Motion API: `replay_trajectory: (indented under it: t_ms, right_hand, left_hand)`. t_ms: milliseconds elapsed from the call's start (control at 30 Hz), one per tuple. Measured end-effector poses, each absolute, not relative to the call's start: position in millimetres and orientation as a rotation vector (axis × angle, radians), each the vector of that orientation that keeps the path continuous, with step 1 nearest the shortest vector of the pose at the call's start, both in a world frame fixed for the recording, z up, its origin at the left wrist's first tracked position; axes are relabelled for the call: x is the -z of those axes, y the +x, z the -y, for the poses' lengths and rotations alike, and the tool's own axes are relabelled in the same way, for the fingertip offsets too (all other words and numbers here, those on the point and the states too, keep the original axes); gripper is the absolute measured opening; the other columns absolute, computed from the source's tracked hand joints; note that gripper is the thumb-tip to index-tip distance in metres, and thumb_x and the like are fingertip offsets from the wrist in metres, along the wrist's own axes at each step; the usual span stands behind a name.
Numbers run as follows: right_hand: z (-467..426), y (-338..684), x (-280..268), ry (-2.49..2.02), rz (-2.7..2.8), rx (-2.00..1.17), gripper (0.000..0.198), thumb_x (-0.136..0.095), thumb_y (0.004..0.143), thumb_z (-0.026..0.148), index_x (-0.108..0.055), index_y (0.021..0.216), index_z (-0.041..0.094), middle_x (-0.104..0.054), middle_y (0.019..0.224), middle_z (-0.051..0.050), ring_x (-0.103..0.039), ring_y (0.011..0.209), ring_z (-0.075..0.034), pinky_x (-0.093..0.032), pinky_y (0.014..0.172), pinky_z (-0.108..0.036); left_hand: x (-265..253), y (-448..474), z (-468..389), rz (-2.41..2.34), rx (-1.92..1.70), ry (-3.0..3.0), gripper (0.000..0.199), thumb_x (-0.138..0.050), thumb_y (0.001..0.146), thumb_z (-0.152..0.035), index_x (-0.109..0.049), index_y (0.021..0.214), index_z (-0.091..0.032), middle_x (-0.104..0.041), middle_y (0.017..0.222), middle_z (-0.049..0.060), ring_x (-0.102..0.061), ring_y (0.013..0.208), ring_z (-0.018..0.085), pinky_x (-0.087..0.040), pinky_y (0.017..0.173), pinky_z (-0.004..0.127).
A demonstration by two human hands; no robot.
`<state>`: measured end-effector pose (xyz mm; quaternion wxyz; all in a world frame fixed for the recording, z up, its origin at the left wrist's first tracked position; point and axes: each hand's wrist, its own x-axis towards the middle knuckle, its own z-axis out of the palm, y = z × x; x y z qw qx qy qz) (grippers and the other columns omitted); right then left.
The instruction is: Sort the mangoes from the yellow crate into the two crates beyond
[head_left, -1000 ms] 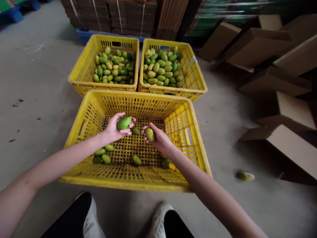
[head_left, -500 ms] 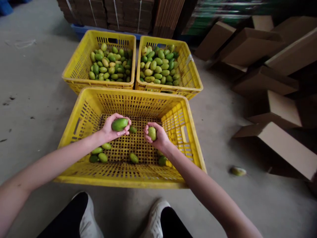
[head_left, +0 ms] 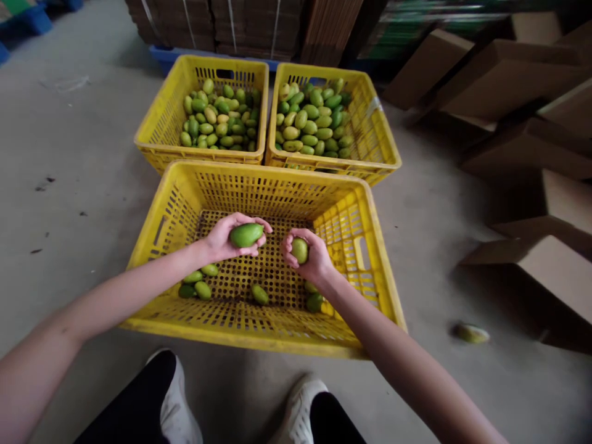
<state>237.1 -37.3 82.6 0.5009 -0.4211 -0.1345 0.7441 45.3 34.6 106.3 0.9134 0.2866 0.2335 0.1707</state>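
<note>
A smooth grey concrete floor (head_left: 102, 166), scattered with dark specks, carries everything. At the back stand stacks of flat brown cardboard (head_left: 254, 28), their layered edges crossed by pale straps, over a blue pallet (head_left: 164, 58). The front crate (head_left: 272, 171) is scuffed yellow plastic, a flared oblong with slotted walls, a handle opening in each short side and a base pierced with round holes. Beyond its far edge, two more yellow crates sit side by side: the rear left crate (head_left: 198, 155) and the rear right crate (head_left: 333, 162), both heaped with glossy oval fruit in greens and yellows. To the right, angular cardboard boxes (head_left: 562, 271) with matt flaps fade into shadow. White shoes (head_left: 179, 404) stand before the front crate's near edge.

Both bare hands are over the front crate. The left hand (head_left: 221, 239), palm up with fingers curled, cradles a shiny green fruit (head_left: 246, 235) left of the crate's middle; the right hand (head_left: 318, 258) is closed around a rounder-looking olive fruit (head_left: 300, 250), nearer the right side. Below, loose fruits (head_left: 202, 290) lie at the near left corner, by the near edge and at the near right corner. A pale patch (head_left: 372, 106) marks the rear right crate's right wall, too blurred to read.
</note>
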Motion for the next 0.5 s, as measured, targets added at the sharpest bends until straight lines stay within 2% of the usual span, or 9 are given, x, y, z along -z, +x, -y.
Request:
replay_trajectory:
  t_ms: [233,367,500]
  right_hand:
    - [36.9,237.2,-80.0,-0.991,0.344,-1.830,0.017,-0.057,0.070,0.030,-0.060,0.061,0.016,-0.055,0.053,0.001,-0.042,0.035,-0.009,-0.026,0.033,-0.022]
    - [37.4,238.4,-79.6,-0.916,0.323,-1.790,0.019,-0.055,0.068,0.027,-0.065,0.079,0.016,-0.065,0.070,-0.004,-0.055,0.053,-0.014,-0.044,0.045,-0.025]
    - [36.0,237.5,-77.0,-0.884,0.351,-1.789,0.032,-0.055,0.063,0.018,-0.064,0.093,0.019,-0.070,0.081,-0.004,-0.064,0.074,-0.020,-0.057,0.066,-0.034]
  left_hand:
    - [-99.8,46.0,-32.7,-0.515,-0.347,0.547,0.029,-0.053,0.072,-0.029,-0.064,0.093,-0.011,-0.067,0.076,0.009,-0.055,0.050,0.015,-0.043,0.053,0.029]
    - [-96.8,43.8,-33.4,-0.553,-0.314,0.458,0.035,-0.053,0.066,-0.020,-0.058,0.100,-0.018,-0.070,0.091,0.009,-0.065,0.066,0.022,-0.044,0.053,0.028]
    - [-93.5,47.8,-32.3,-0.616,-0.364,0.457,0.024,-0.059,0.074,-0.017,-0.057,0.098,-0.017,-0.070,0.089,0.009,-0.068,0.069,0.021,-0.046,0.056,0.027]
